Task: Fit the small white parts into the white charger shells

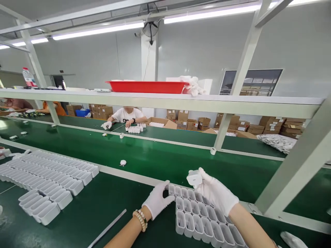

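Note:
My right hand (pixel 217 193), in a white glove, grips a small white plastic housing (pixel 194 178) between thumb and fingers, raised above the back of the near group of housings. That group of open-topped white housings (pixel 198 225) stands in rows on the green bench, partly hidden under my right hand and forearm. At the left end of the back row is my gloved left hand (pixel 158 200), thumb and index finger apart beside the end housing. I cannot tell whether they touch it.
A larger block of housings (pixel 59 182) covers the bench at left. A grey strip (pixel 107 229) lies in front. Beyond runs a green conveyor (pixel 155 155) carrying a small white part (pixel 123 163). A shelf (pixel 144 100) with a red tray (pixel 147 86) crosses above; a co-worker (pixel 128 115) sits opposite.

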### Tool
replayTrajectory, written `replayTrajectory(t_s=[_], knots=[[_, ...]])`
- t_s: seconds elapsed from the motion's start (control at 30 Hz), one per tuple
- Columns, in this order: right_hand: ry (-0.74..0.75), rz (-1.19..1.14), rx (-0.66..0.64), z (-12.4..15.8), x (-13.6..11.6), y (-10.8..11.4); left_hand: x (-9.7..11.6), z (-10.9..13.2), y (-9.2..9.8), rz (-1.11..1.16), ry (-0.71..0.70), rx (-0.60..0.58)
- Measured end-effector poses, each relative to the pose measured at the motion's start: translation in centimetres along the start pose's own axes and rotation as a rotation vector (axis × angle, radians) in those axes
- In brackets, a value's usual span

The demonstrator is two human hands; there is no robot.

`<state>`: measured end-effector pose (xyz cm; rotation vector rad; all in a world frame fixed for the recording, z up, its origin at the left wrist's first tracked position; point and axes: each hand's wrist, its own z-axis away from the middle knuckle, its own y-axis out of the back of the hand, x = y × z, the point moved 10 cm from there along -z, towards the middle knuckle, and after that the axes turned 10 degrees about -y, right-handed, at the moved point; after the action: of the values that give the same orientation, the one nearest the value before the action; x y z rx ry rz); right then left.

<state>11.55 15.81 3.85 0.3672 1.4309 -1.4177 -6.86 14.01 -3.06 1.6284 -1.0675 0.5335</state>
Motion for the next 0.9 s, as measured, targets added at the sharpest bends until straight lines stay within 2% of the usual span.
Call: replayTrajectory(t_s=[0.13,0.23,0.37,0.47,0.6,0.67,0.73,0.8,0.9], knots=[[0.059,0.406,0.211,-0.1,-0.6,3.1,0.2,-0.1,-1.0,0.009,0.017,-0.059],[0.101,0.721,0.316,-0.9,-2.3,4.0,0.5,-0.3,-1.3,0.036,0.035,-0.086],[0.089,1.126,0.431,-5.2,-3.2,3.7,0.5,-0.6,-1.5,0.061,0.068,-0.127],[0.056,1.363,0.474,-9.2,-2.0,3.3,0.3,-0.6,-1.8,0.061,0.100,-0.153],[-0.009,1.609,0.479,-12.6,-0.4,2.7,0.1,-0.3,-2.3,0.063,0.146,-0.186],[0.001,1.710,0.443,-14.1,-0.1,1.2,0.0,-0.4,-2.4,0.071,0.164,-0.193],[0.034,1.787,0.349,-16.1,0.7,-1.7,-0.1,-0.5,-2.4,0.080,0.179,-0.195],[0.061,1.828,0.193,-18.6,3.0,-5.5,-0.2,-0.6,-2.4,0.090,0.187,-0.197],[0.073,1.813,-0.055,-22.0,7.8,-11.4,0.0,-0.8,-2.7,0.111,0.181,-0.203]])
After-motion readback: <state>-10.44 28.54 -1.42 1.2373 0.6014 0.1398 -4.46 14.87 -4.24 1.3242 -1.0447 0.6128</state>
